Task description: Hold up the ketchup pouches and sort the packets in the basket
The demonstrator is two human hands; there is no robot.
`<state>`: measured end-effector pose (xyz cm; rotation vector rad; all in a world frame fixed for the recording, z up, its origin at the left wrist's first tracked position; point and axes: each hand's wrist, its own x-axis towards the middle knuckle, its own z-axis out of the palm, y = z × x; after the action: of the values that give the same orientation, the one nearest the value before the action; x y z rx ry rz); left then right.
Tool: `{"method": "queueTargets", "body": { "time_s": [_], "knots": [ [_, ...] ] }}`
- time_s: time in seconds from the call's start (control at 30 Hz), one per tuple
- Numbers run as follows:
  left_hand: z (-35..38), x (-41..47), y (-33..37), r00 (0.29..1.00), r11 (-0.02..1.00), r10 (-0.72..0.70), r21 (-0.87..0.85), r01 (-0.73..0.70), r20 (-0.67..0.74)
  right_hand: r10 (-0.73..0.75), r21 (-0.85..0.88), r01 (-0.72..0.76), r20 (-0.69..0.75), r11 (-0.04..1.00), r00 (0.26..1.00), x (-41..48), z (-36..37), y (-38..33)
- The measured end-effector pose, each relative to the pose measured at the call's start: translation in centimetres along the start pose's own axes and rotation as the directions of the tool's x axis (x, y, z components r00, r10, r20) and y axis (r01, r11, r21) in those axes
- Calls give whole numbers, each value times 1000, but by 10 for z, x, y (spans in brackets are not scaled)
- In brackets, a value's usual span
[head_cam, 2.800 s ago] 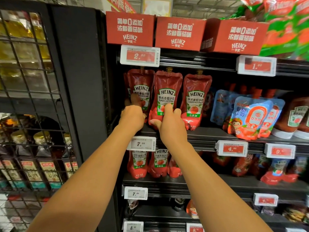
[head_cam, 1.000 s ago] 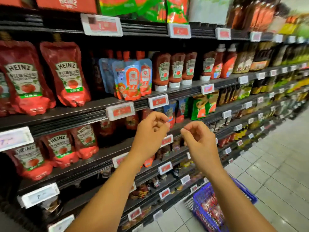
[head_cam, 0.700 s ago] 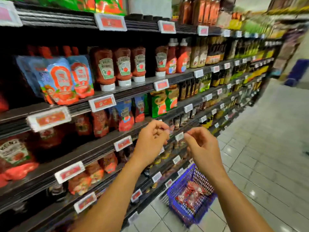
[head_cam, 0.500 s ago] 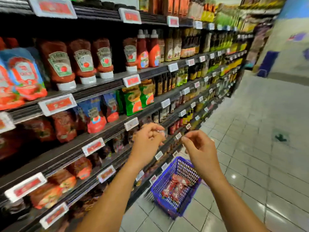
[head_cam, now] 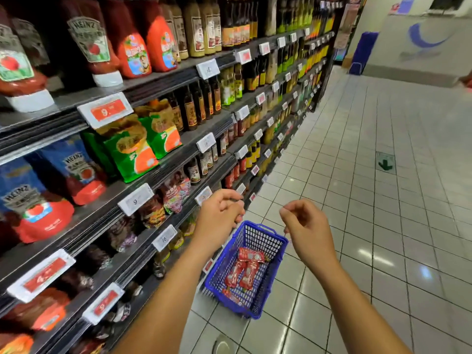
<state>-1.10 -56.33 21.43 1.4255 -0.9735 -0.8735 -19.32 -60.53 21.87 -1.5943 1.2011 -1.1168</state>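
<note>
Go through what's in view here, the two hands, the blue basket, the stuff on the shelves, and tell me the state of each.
Left hand: fingers loosely curled, holding nothing.
Right hand: fingers loosely curled, holding nothing.
Blue basket: upright on the floor, part filled.
Red packets: lying flat inside the basket.
Ketchup bottle: standing cap down on the shelf.
Green bags: upright, sealed.

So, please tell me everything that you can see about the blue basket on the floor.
The blue basket looks like plastic, with mesh walls of small holes and a solid rim. It stands upright on the pale tiled floor, close to the foot of the shelves, its top open. Several red packets lie flat on its bottom. The left hand and right hand are raised above it, and neither touches it. No handle is clearly visible.
</note>
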Motion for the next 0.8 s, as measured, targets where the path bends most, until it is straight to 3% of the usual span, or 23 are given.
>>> {"method": "queueTargets", "body": {
  "time_s": [0.37,0.8],
  "knots": [
    [8,133,-60,982,986,-164,4,165,93,131,-44,-130,10,990,991,113,52,60],
    [35,217,-201,918,922,-377,138,360,122,404,-34,-403,82,915,911,175,84,206]
  ]
}}
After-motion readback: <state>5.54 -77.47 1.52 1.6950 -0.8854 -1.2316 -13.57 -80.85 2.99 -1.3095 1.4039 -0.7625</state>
